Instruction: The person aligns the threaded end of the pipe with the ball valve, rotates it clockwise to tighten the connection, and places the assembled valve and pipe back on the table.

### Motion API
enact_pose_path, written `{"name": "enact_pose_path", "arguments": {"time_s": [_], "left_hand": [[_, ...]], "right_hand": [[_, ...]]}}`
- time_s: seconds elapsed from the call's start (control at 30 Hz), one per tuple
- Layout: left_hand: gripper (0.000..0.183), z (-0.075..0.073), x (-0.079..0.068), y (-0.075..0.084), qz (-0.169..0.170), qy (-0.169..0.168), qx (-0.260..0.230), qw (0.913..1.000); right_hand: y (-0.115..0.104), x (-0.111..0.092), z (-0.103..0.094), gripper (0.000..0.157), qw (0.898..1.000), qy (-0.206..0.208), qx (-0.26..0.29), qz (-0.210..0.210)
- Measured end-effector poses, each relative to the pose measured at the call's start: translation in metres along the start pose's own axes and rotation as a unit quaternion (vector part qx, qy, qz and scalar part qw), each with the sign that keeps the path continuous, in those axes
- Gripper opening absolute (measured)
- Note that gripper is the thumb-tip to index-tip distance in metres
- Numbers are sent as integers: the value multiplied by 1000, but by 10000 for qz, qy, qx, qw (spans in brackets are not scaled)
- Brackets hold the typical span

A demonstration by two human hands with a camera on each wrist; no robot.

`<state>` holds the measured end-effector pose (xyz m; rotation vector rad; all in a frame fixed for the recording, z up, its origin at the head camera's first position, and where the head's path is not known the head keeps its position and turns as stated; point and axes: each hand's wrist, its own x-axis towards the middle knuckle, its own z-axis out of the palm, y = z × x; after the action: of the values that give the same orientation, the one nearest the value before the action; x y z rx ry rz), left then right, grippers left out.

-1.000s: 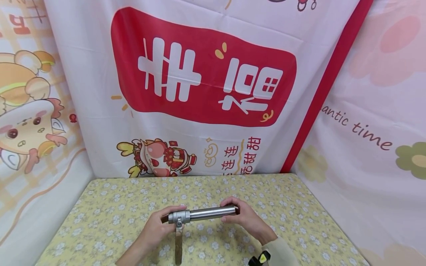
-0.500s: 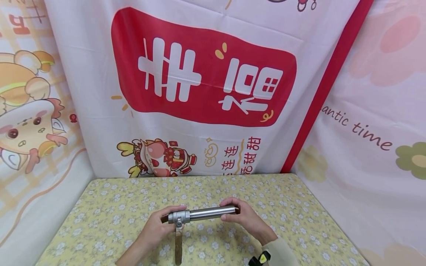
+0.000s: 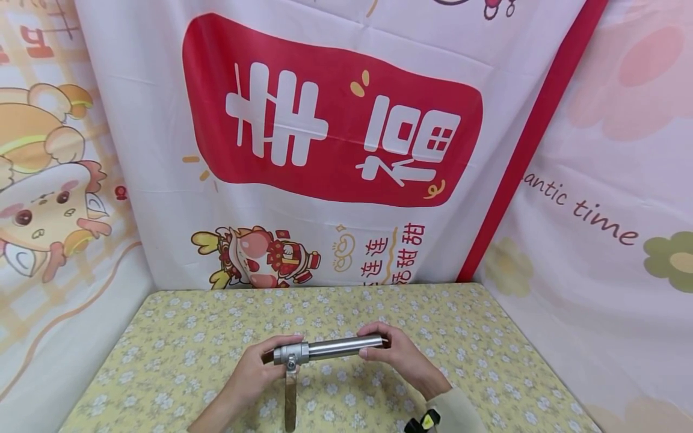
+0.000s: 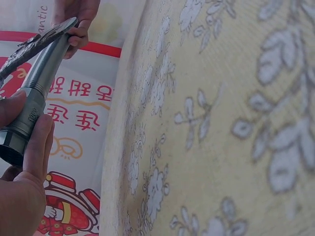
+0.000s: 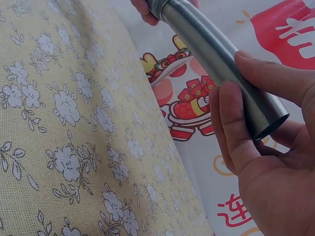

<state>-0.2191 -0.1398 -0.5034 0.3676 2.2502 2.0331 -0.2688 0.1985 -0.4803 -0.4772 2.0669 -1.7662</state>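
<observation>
A steel pipe [image 3: 343, 347] and a ball valve [image 3: 290, 353] are joined end to end, held roughly level over the table. My left hand [image 3: 251, 374] grips the valve's body between thumb and fingers. From the valve a long lever handle [image 3: 290, 402] with a worn brown covering points toward me. My right hand [image 3: 399, 356] holds the pipe's far end, fingers on one side and thumb on the other. In the right wrist view the pipe [image 5: 204, 46] shows its open round end near the palm. The left wrist view shows the valve body [image 4: 27, 118] with raised lettering.
Beneath the hands lies a table [image 3: 178, 337] with a yellow flowered cloth. Printed curtains [image 3: 335, 252] hang behind it and on both sides. A black device with a yellow mark [image 3: 423, 420] sits at the right sleeve.
</observation>
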Motion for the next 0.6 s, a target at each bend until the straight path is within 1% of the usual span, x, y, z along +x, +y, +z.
{"name": "enact_pose_path", "arguments": {"time_s": [0.13,0.4,0.6], "left_hand": [[51,0,-1,0,-38,-6,-21,10000],[49,0,0,2,-156,45,36,9999],[49,1,0,2,-153,37,4,9999]], "right_hand": [[0,0,0,45,10000,-22,7,-7],[-1,0,0,38,10000,-22,30,43],[-3,-1,2,39,10000,1,72,45]]}}
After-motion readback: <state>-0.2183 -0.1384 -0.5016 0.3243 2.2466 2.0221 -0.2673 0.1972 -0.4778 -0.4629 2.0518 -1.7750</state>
